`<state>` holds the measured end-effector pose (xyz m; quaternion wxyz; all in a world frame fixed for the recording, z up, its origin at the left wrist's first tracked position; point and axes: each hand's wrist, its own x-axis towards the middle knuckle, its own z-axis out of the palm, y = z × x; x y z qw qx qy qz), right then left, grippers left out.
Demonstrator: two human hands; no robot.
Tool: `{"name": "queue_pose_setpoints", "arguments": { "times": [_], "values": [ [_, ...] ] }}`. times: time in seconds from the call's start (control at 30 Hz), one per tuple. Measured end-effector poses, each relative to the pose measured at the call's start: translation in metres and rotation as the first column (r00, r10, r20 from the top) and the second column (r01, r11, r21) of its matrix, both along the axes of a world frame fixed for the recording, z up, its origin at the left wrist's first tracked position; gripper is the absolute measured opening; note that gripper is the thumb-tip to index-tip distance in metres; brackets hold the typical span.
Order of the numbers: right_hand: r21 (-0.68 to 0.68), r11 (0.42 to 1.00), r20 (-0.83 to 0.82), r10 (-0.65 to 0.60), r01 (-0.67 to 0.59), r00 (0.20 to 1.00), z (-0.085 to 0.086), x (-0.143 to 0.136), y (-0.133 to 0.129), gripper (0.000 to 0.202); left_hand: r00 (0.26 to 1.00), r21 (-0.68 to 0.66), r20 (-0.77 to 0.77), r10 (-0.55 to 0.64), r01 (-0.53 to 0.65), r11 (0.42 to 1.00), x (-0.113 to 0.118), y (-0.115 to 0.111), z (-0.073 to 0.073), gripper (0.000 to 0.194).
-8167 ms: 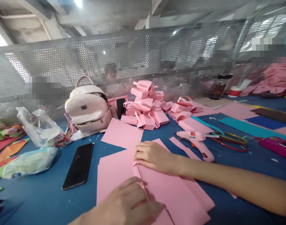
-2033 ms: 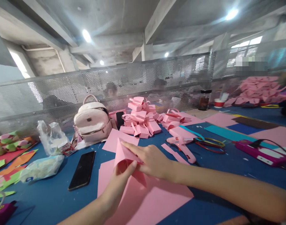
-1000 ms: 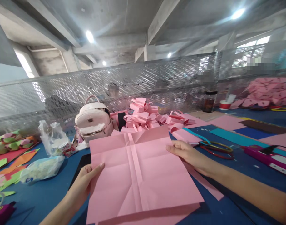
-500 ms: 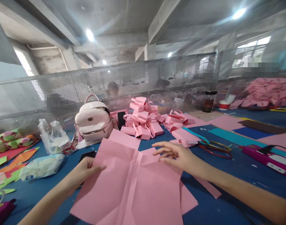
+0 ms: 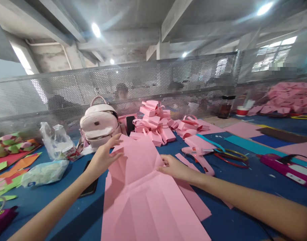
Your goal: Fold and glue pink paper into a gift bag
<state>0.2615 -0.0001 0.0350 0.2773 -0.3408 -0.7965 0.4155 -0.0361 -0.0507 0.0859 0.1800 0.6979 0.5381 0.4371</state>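
Observation:
A large creased pink sheet (image 5: 153, 204) lies in front of me, its far part raised along a crosswise fold. At its right edge, my right hand (image 5: 172, 167) pinches the paper between thumb and curled fingers. My left hand (image 5: 105, 155) is at the upper left edge, thumb and fingers apart, with the paper between or beside them. More pink paper (image 5: 193, 199) lies underneath to the right. Right of my right hand rests a pink glue gun (image 5: 197, 155).
Beyond the paper stand a pale backpack (image 5: 99, 125) and a pile of folded pink pieces (image 5: 156, 124). A black phone (image 5: 90, 184) and plastic bags (image 5: 46, 172) lie left. At right are coloured strips (image 5: 254, 145) and a magenta device (image 5: 286, 169). A perforated metal screen (image 5: 143, 73) runs behind.
The pink sheet has turned, so its crease now runs crosswise. My left hand has moved up and right and opened; my right hand has shifted left and closed on the edge.

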Motion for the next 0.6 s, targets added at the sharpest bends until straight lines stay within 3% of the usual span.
{"name": "queue_pose_setpoints", "arguments": {
  "times": [0.07, 0.13, 0.2, 0.23, 0.33, 0.4, 0.6],
  "values": [
    [-0.058, 0.998, -0.062, -0.029, 0.025, 0.998, -0.008, 0.003, 0.001, 0.014, 0.997, 0.145, 0.033, 0.077, -0.081, 0.986, -0.004, -0.006, -0.013, 0.078],
    [-0.122, 0.992, -0.121, -0.051, 0.036, 0.991, -0.014, 0.005, 0.001, 0.017, 0.973, 0.182, 0.175, 0.152, -0.184, 0.966, -0.004, -0.012, -0.029, 0.081],
    [-0.189, 0.982, -0.18, -0.056, 0.022, 0.982, -0.017, 0.005, -0.001, 0.024, 0.87, 0.036, 0.439, 0.222, -0.264, 0.964, 0.001, -0.017, -0.047, 0.086],
    [-0.216, 0.976, -0.207, -0.056, 0.01, 0.977, -0.018, 0.005, -0.002, 0.029, 0.765, -0.095, 0.584, 0.272, -0.268, 0.959, 0.005, -0.019, -0.057, 0.087],
    [-0.276, 0.961, -0.264, -0.068, -0.008, 0.962, -0.019, 0.003, -0.003, 0.041, 0.71, -0.278, 0.634, 0.307, -0.161, 0.947, 0.018, -0.024, -0.08, 0.067],
    [-0.314, 0.949, -0.292, -0.093, -0.004, 0.952, -0.02, 0.002, -0.002, 0.046, 0.698, -0.331, 0.656, 0.288, -0.077, 0.94, 0.023, -0.027, -0.088, 0.053],
    [-0.304, 0.951, -0.279, -0.141, 0.052, 0.95, -0.024, 0.002, -0.002, 0.047, 0.679, -0.35, 0.692, 0.246, 0.016, 0.937, 0.02, -0.032, -0.087, 0.048]
  ]
}}
